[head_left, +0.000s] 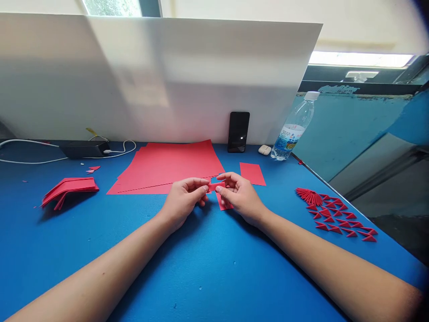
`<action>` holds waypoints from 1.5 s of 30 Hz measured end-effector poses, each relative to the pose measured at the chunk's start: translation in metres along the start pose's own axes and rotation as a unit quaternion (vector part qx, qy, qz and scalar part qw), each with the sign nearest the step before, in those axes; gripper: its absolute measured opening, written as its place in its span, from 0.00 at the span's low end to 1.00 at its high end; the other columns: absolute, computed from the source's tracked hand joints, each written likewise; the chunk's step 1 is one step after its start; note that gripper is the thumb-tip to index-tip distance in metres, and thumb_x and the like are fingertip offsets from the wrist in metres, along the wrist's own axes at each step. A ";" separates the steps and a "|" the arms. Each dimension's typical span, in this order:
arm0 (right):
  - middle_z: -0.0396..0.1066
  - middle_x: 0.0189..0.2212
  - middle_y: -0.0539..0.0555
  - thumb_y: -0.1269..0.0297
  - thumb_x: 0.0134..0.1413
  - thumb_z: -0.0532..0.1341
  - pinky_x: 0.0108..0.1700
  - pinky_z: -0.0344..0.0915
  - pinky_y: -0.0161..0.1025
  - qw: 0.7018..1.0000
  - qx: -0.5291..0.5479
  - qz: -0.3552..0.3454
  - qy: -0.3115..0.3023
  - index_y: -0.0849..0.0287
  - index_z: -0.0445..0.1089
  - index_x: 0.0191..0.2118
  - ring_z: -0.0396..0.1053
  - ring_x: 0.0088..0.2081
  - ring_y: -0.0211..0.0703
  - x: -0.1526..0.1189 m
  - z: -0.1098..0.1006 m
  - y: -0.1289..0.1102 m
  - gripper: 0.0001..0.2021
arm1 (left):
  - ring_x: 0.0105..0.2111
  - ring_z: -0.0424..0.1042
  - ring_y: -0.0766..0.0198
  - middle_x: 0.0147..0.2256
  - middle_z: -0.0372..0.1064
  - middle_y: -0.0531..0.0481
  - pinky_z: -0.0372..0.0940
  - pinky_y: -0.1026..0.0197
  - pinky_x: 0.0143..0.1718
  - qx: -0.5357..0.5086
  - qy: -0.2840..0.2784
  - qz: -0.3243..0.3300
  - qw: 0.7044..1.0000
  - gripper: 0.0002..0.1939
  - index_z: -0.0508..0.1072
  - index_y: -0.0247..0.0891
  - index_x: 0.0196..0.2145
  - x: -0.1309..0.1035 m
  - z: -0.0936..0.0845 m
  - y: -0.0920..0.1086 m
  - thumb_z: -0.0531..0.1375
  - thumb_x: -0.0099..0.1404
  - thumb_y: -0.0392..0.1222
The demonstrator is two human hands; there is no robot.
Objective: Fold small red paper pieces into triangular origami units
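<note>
Between thumb and fingers, my left hand (188, 197) pinches the left end of a small folded strip of red paper (216, 185). My right hand (241, 197) grips its right end, and the strip is held level above the blue table. Just below my right hand, part of a small red paper piece (224, 202) shows on the table. Large red sheets (174, 165) lie stacked behind my hands. A red rectangle of paper (253, 174) rests beyond my right hand.
Folded red papers (70, 188) stand at the left, near a black power adapter (83, 149) with white cables. A phone (238, 132), white earbud case (264, 150) and water bottle (291, 132) are at the back. Several red paper triangles (335, 219) lie at the right.
</note>
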State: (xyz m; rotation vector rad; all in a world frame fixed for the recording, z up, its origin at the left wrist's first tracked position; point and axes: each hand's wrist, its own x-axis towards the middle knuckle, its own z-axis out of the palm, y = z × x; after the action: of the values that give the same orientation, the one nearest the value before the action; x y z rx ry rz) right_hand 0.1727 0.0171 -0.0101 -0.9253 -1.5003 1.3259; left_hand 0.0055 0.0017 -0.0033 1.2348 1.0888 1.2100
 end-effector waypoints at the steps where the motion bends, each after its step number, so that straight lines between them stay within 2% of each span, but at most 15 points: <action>1: 0.64 0.22 0.45 0.63 0.51 0.62 0.21 0.63 0.33 1.000 -0.001 0.004 -0.005 0.60 0.63 0.43 0.65 0.20 0.34 0.000 0.000 -0.001 0.14 | 0.22 0.67 0.70 0.25 0.70 0.51 0.63 0.66 0.23 0.010 -0.001 0.001 1.000 0.11 0.73 0.30 0.36 -0.001 0.001 0.001 0.63 0.55 0.39; 7: 0.65 0.22 0.46 0.64 0.51 0.63 0.22 0.62 0.33 1.000 0.009 0.003 -0.026 0.59 0.63 0.43 0.64 0.19 0.34 0.001 0.000 0.000 0.14 | 0.20 0.66 0.70 0.24 0.70 0.52 0.63 0.66 0.24 0.045 -0.016 0.008 0.999 0.12 0.73 0.30 0.37 -0.003 0.002 0.004 0.63 0.56 0.39; 11: 0.68 0.27 0.49 0.64 0.49 0.64 0.21 0.61 0.31 1.000 0.004 0.004 -0.018 0.59 0.64 0.42 0.64 0.21 0.32 0.000 0.000 0.000 0.14 | 0.21 0.66 0.69 0.27 0.71 0.50 0.63 0.65 0.24 0.048 -0.052 0.007 0.997 0.15 0.73 0.32 0.40 -0.003 0.001 0.003 0.63 0.56 0.43; 13: 0.69 0.29 0.50 0.64 0.49 0.64 0.21 0.61 0.31 1.000 -0.001 0.008 -0.019 0.59 0.64 0.41 0.64 0.22 0.32 0.000 0.001 -0.001 0.14 | 0.21 0.66 0.69 0.27 0.72 0.50 0.63 0.65 0.24 0.064 -0.065 0.003 0.996 0.13 0.74 0.33 0.37 -0.002 0.001 0.004 0.63 0.56 0.44; 18: 0.70 0.33 0.52 0.63 0.49 0.63 0.21 0.62 0.32 0.999 -0.022 0.005 -0.027 0.59 0.64 0.42 0.64 0.21 0.32 -0.002 0.001 -0.003 0.14 | 0.20 0.65 0.69 0.22 0.70 0.51 0.62 0.65 0.24 0.085 -0.055 -0.004 0.995 0.11 0.75 0.32 0.31 -0.002 0.002 0.006 0.63 0.56 0.44; 28: 0.64 0.20 0.47 0.61 0.53 0.61 0.22 0.61 0.34 0.999 -0.037 -0.008 -0.037 0.60 0.68 0.38 0.63 0.20 0.35 -0.001 0.000 -0.001 0.10 | 0.21 0.66 0.69 0.23 0.68 0.52 0.62 0.66 0.23 0.089 -0.046 0.033 0.994 0.10 0.71 0.33 0.34 -0.002 0.002 0.002 0.61 0.59 0.44; 32: 0.64 0.19 0.47 0.59 0.52 0.62 0.23 0.61 0.34 0.999 -0.023 -0.011 -0.030 0.60 0.67 0.37 0.63 0.20 0.35 -0.001 0.000 -0.002 0.11 | 0.22 0.66 0.68 0.25 0.69 0.51 0.64 0.65 0.24 0.067 -0.054 0.029 0.996 0.12 0.71 0.33 0.35 -0.001 0.002 0.002 0.62 0.56 0.44; 38: 0.64 0.19 0.46 0.59 0.51 0.62 0.23 0.60 0.34 0.999 -0.020 -0.001 -0.034 0.60 0.67 0.37 0.62 0.20 0.35 -0.001 0.000 -0.003 0.11 | 0.21 0.66 0.70 0.23 0.68 0.52 0.63 0.66 0.23 0.075 -0.041 0.026 0.996 0.11 0.73 0.33 0.32 -0.001 0.002 0.003 0.62 0.56 0.45; 45: 0.64 0.19 0.47 0.59 0.54 0.60 0.24 0.60 0.35 0.995 -0.091 -0.018 -0.041 0.59 0.67 0.35 0.63 0.20 0.36 -0.002 0.000 -0.003 0.09 | 0.20 0.63 0.71 0.25 0.69 0.52 0.61 0.66 0.23 0.035 -0.006 0.032 0.999 0.13 0.74 0.33 0.35 -0.003 0.002 0.004 0.65 0.53 0.44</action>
State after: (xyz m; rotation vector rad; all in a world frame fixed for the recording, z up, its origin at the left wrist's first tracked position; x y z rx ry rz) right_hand 0.1738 0.0150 -0.0074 -0.9640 -1.7161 1.2293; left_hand 0.0067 -0.0015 0.0010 1.3379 1.0985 1.2188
